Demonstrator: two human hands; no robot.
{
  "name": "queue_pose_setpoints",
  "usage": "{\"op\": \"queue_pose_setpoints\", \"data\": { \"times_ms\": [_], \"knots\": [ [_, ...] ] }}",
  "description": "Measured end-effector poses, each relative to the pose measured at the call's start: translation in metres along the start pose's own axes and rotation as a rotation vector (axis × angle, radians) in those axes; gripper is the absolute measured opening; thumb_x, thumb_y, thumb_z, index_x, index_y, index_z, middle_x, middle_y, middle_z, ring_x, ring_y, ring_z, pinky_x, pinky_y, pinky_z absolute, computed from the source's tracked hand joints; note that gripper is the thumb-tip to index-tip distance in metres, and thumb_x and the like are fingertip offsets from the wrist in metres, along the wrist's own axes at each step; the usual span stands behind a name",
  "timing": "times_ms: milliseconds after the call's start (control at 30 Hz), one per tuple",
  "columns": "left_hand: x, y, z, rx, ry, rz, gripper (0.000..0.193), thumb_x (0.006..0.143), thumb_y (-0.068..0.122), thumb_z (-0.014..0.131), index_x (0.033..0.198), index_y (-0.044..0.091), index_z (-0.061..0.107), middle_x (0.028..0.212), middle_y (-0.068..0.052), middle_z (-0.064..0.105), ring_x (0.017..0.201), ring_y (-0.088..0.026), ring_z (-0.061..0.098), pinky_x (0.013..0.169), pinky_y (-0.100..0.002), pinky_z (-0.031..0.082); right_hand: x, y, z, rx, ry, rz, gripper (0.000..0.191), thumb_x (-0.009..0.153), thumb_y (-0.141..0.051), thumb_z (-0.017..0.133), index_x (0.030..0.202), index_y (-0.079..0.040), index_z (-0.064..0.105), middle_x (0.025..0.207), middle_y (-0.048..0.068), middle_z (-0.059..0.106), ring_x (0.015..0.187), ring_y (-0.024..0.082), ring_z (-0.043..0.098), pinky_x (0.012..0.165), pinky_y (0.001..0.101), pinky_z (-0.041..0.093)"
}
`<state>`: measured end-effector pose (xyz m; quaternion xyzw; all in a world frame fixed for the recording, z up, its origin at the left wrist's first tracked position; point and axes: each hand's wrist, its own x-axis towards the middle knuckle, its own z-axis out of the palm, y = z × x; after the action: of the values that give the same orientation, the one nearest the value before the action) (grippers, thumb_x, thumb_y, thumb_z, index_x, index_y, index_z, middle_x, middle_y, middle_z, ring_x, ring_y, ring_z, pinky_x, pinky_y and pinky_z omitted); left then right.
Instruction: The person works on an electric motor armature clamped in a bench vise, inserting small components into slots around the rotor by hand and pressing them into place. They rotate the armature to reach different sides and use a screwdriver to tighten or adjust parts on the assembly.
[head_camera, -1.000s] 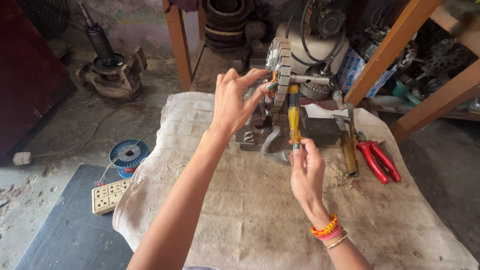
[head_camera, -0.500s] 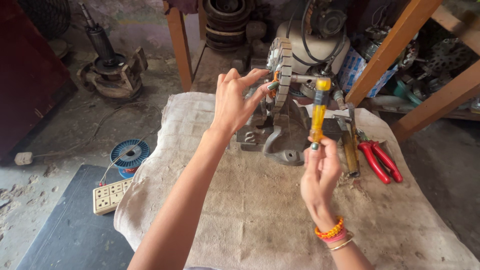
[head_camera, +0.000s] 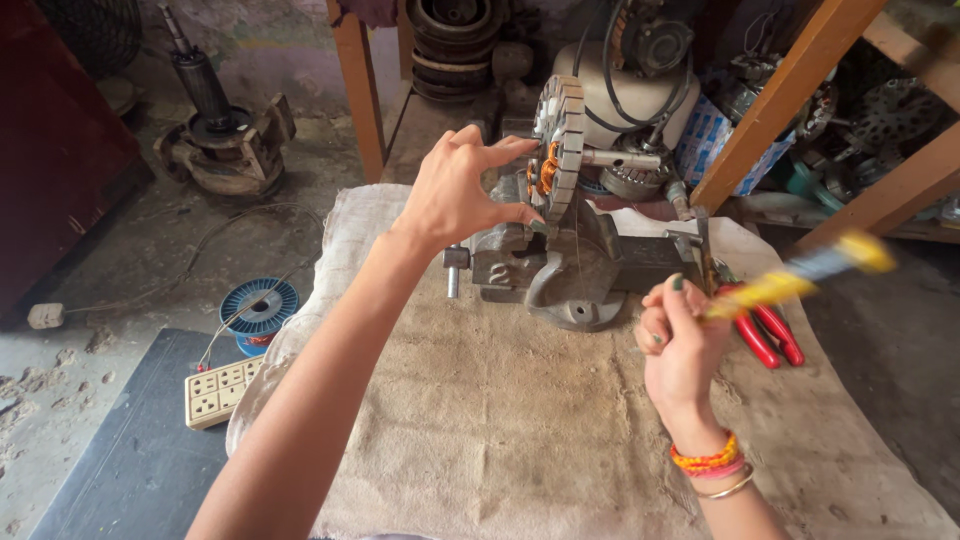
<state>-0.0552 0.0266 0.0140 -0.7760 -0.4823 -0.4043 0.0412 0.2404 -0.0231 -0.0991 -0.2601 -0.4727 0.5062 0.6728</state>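
Fingers (head_camera: 505, 150) of your left hand (head_camera: 455, 195) spread onto the stator (head_camera: 560, 145), clamped upright in the vise (head_camera: 560, 265) at twelve o'clock. Your right hand (head_camera: 680, 350) pinches the yellow-handled tool (head_camera: 790, 280) (blurred). Brace the stator's rim firmly. Pliers (head_camera: 765, 330) lie at three o'clock; the bench (head_camera: 520, 430) offers room nearer you.

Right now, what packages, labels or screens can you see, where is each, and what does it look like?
Packet: behind the vise, against the slanted wooden leg; flat, white with a blue pattern.
No screens or signs show.
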Motion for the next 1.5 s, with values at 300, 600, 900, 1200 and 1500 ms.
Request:
{"op": "queue_pose_setpoints", "data": {
  "times_ms": [300,600,900,1200,1500],
  "knots": [
    [0.003,-0.005,0.010,0.001,0.088,-0.014,0.074,0.058,0.043,0.093,0.128,0.025,0.074,0.078,-0.007,0.053,0.081,-0.028,0.054,0.080,-0.045,0.050,0.022,-0.041,0.024,-0.104,-0.325,-0.123,0.084,0.111,-0.061,0.018,0.109,0.006,0.069,0.098,0.015,0.071,0.084,0.023,0.065,0.079,0.0361,0.052],
    [0.003,-0.006,0.013,0.023,0.120,-0.016,0.060,0.069,0.040,0.088,0.126,0.026,0.076,0.077,-0.008,0.054,0.077,-0.027,0.056,0.074,-0.044,0.051,0.033,-0.027,0.064,-0.499,-0.216,-0.400,0.045,0.112,-0.031,0.047,0.111,0.007,0.071,0.105,0.018,0.074,0.092,0.024,0.076,0.086,0.0355,0.064],
    [0.002,-0.004,0.013,0.036,0.188,0.040,0.055,0.072,0.039,0.087,0.124,0.024,0.077,0.080,-0.010,0.057,0.079,-0.031,0.057,0.074,-0.044,0.051,0.032,-0.024,0.085,-0.623,-0.266,-0.565,0.034,0.114,-0.019,0.049,0.113,0.007,0.070,0.104,0.014,0.073,0.095,0.020,0.074,0.088,0.0303,0.059],
    [0.000,-0.004,0.013,0.021,0.187,0.028,0.055,0.072,0.041,0.087,0.123,0.024,0.077,0.081,-0.011,0.059,0.081,-0.032,0.060,0.074,-0.045,0.051,0.035,-0.021,0.086,-0.648,-0.267,-0.630,0.031,0.113,-0.018,0.049,0.116,0.005,0.070,0.107,0.014,0.072,0.095,0.020,0.073,0.088,0.0300,0.058],
    [0.001,-0.004,0.015,0.020,0.174,-0.001,0.055,0.072,0.039,0.087,0.124,0.025,0.076,0.078,-0.009,0.057,0.079,-0.030,0.059,0.072,-0.044,0.051,0.053,-0.012,0.076,-0.641,-0.300,-0.662,0.037,0.115,-0.022,0.047,0.110,0.005,0.072,0.107,0.015,0.072,0.097,0.021,0.074,0.089,0.0322,0.061]
  ]
}}
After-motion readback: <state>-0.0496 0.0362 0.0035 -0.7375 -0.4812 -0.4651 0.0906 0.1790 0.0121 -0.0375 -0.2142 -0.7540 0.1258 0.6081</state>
